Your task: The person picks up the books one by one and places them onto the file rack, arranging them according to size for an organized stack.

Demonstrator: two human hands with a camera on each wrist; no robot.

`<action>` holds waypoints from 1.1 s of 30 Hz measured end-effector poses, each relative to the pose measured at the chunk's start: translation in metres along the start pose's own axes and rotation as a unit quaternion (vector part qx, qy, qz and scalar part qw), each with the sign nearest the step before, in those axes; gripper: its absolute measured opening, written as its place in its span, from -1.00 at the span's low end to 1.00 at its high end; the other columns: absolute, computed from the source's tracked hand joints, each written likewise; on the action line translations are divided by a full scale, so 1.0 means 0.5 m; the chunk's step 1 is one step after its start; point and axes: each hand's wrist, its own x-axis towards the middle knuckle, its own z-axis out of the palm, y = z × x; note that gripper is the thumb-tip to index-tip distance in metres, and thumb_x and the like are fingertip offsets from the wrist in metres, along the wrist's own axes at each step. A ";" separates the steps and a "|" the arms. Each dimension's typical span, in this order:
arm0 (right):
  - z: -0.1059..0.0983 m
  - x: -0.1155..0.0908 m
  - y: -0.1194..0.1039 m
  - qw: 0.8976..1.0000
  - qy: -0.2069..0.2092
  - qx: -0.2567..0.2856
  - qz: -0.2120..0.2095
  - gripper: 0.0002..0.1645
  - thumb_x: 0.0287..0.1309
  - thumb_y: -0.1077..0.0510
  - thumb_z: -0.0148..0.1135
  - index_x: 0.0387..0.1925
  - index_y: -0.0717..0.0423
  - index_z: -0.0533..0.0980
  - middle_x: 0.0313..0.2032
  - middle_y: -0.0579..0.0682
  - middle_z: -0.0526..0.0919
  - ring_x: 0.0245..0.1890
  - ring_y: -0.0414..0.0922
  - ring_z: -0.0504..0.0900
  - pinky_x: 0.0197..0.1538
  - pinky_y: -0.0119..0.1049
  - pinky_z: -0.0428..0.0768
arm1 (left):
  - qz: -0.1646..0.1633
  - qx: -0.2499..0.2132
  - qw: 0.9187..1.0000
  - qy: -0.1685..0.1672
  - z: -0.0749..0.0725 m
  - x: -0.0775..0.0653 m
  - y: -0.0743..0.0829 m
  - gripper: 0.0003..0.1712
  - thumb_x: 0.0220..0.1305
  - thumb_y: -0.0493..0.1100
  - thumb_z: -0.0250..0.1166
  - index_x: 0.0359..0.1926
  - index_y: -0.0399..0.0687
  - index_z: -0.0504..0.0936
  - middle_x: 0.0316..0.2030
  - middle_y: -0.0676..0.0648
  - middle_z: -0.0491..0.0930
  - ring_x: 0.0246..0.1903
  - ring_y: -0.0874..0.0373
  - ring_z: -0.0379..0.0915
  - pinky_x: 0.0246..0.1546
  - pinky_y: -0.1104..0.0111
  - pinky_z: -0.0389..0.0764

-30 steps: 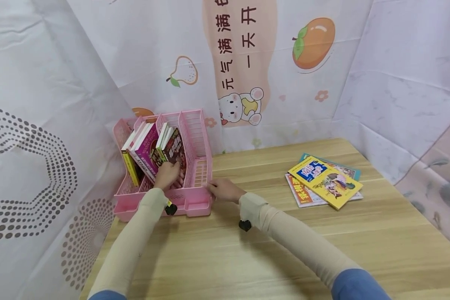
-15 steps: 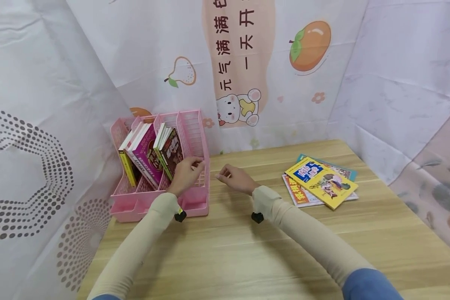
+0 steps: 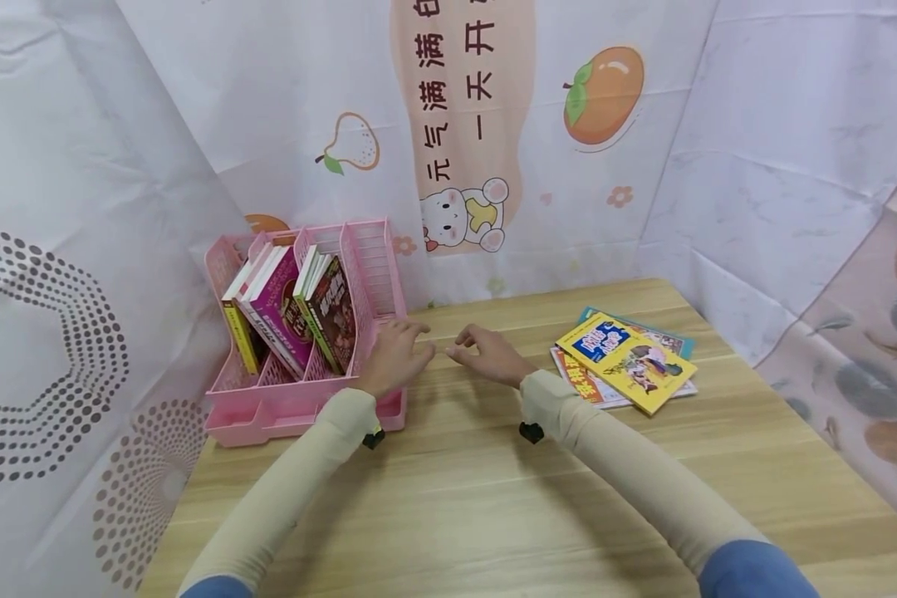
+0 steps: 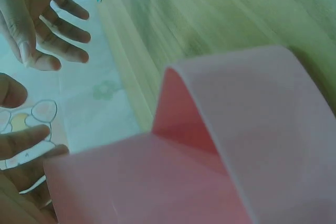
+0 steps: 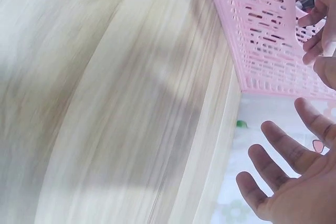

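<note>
Pink rack: on the left part of the table, near its back edge; a plastic organiser [image 3: 291, 394] with upright dividers, lattice walls pierced by narrow slots, and a row of shallow smooth-walled trays along the front.
Books in it: a yellow-spined book [image 3: 241, 336] in the leftmost compartment, a purple book [image 3: 276, 311] beside white ones in the next, and a dark brown-covered book [image 3: 336, 307] with thinner volumes in the third.
Left hand: the left hand [image 3: 394, 359] is in front of the rack's right end, fingers spread and loosely bent, with nothing in hold; whether it touches the pink wall cannot be told.
Right hand: the right hand [image 3: 491, 357] is just beside it, over the table, fingers apart and gently curved, gripping nothing.
In the way: the left hand and forearm cover part of the rack's right front corner in the head view.
Booklets: well to the right, a glossy yellow booklet [image 3: 628, 357] lies askew over a teal one [image 3: 676, 339] and an orange-and-white one [image 3: 579, 378].
Table: pale wood-grained surface [image 3: 448, 515].
Sleeves: beige and snug [image 3: 269, 515], with blue further up.
Backdrop: creased white cloth [image 3: 269, 100] printed with fruit, flowers and lettering.
</note>
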 end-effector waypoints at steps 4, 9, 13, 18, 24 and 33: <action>-0.007 -0.005 0.022 1.000 0.002 -0.023 0.013 -0.39 0.25 -0.34 0.04 0.05 0.03 0.42 0.06 0.04 0.51 0.12 0.06 0.45 0.09 0.00 0.45 | 0.014 0.024 1.000 -0.003 0.013 0.008 0.013 -0.54 0.31 0.09 0.09 0.08 -0.05 0.57 0.06 -0.10 0.53 0.13 -0.01 0.32 0.15 0.06 0.32; -0.020 -0.017 0.042 0.999 0.005 -0.034 0.017 -0.36 0.26 -0.30 0.06 0.09 0.11 0.41 0.11 0.12 0.49 0.15 0.10 0.44 0.13 0.03 0.42 | 0.026 0.035 0.999 -0.013 0.032 0.013 0.030 -0.53 0.31 0.10 0.09 0.09 -0.05 0.57 0.07 -0.08 0.53 0.10 0.04 0.32 0.14 0.12 0.34; -0.032 -0.028 0.054 0.999 0.008 -0.045 0.025 -0.35 0.26 -0.29 0.06 0.11 0.12 0.40 0.12 0.15 0.48 0.14 0.10 0.44 0.12 0.02 0.43 | 0.028 0.050 0.998 -0.014 0.047 0.015 0.039 -0.52 0.30 0.11 0.09 0.12 -0.04 0.55 0.07 -0.07 0.53 0.10 0.08 0.33 0.13 0.17 0.36; -0.049 -0.042 0.071 0.997 0.010 -0.065 0.040 -0.36 0.27 -0.28 0.05 0.13 0.10 0.38 0.13 0.15 0.46 0.16 0.11 0.42 0.12 0.03 0.42 | 0.029 0.043 0.999 -0.015 0.067 0.018 0.050 -0.49 0.30 0.12 0.07 0.14 -0.04 0.53 0.12 -0.09 0.51 0.15 0.03 0.33 0.17 0.15 0.33; -0.068 -0.054 0.093 0.995 0.016 -0.078 0.060 -0.35 0.26 -0.32 0.04 0.14 0.05 0.38 0.15 0.12 0.46 0.17 0.09 0.42 0.13 0.02 0.41 | 0.020 0.021 0.999 -0.036 0.094 0.018 0.062 -0.45 0.32 0.17 0.03 0.20 0.00 0.48 0.20 -0.07 0.42 0.19 0.01 0.29 0.15 0.06 0.36; -0.103 -0.077 0.126 0.994 0.026 -0.087 0.067 -0.33 0.27 -0.30 0.04 0.15 0.12 0.37 0.15 0.16 0.46 0.15 0.09 0.43 0.14 0.03 0.40 | 0.054 0.002 0.997 -0.048 0.128 0.021 0.082 -0.41 0.31 0.15 0.06 0.26 -0.02 0.41 0.24 -0.08 0.39 0.23 -0.02 0.29 0.24 0.09 0.28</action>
